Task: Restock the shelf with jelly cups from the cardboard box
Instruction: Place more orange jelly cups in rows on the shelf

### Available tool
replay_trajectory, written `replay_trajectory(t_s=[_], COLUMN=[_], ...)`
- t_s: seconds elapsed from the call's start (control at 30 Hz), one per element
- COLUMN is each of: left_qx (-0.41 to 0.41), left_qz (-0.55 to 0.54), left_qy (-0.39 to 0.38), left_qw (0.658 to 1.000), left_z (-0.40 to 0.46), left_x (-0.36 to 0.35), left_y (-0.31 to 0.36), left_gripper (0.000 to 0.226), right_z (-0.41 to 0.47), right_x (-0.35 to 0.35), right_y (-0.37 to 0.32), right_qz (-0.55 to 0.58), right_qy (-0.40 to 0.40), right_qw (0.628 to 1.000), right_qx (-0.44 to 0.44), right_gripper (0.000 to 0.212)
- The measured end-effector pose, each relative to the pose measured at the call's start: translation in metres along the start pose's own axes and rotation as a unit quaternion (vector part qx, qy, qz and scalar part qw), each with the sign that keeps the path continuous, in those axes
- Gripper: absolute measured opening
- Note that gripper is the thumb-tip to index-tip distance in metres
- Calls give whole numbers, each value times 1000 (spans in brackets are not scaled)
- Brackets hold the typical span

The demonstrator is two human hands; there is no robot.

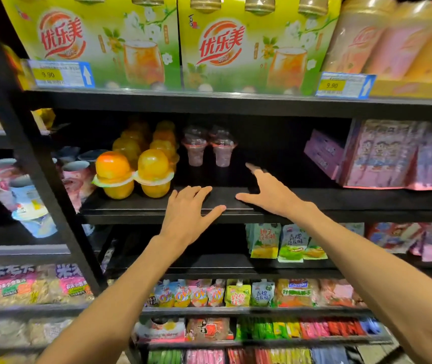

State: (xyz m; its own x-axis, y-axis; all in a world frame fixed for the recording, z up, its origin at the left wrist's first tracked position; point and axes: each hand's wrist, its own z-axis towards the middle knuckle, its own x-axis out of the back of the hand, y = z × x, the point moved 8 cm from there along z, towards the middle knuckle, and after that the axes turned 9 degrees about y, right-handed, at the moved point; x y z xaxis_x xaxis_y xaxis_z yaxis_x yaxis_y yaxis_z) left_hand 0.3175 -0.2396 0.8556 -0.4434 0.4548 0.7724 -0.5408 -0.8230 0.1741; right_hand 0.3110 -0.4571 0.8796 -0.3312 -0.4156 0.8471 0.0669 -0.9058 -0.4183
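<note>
On the black shelf at chest height, both hands lie empty, each grip apart with fingers straight. The left hand rests palm down at the front edge of the shelf; the right hand reaches a little deeper, its fingers spread over the bare board, just beside the left. Beyond the left hand's fingertips and to their left stand the orange jelly cups, domed and set in rows running back into the dark. Straight behind the two hands, farther in, stand the pink jelly cups with clear lids, well apart from either hand. To the right of the right hand, pink packets fill the shelf's end. Above, green-and-yellow drink boxes sit behind price tags. The cardboard box is not in view.
</note>
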Motion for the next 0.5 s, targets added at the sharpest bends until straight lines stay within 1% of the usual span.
replay_trajectory(t_s=[0.13, 0.33, 0.4, 0.5], left_qx=[-44, -131, -149, -140], left_qz=[16, 36, 42, 34], left_qy=[9, 47, 35, -8], left_qw=[999, 990, 987, 990], left_z=[-27, -90, -114, -147], left_x=[8, 17, 9, -14], left_y=[6, 14, 14, 11], left_gripper=[83, 73, 75, 77], right_z=[-49, -117, -142, -178], right_x=[12, 0, -7, -24], right_y=[-10, -17, -23, -27], right_qz=[-31, -144, -165, -209], right_qy=[12, 58, 67, 73], right_qw=[999, 987, 982, 971], right_qx=[14, 50, 64, 89], right_gripper=[99, 104, 104, 102])
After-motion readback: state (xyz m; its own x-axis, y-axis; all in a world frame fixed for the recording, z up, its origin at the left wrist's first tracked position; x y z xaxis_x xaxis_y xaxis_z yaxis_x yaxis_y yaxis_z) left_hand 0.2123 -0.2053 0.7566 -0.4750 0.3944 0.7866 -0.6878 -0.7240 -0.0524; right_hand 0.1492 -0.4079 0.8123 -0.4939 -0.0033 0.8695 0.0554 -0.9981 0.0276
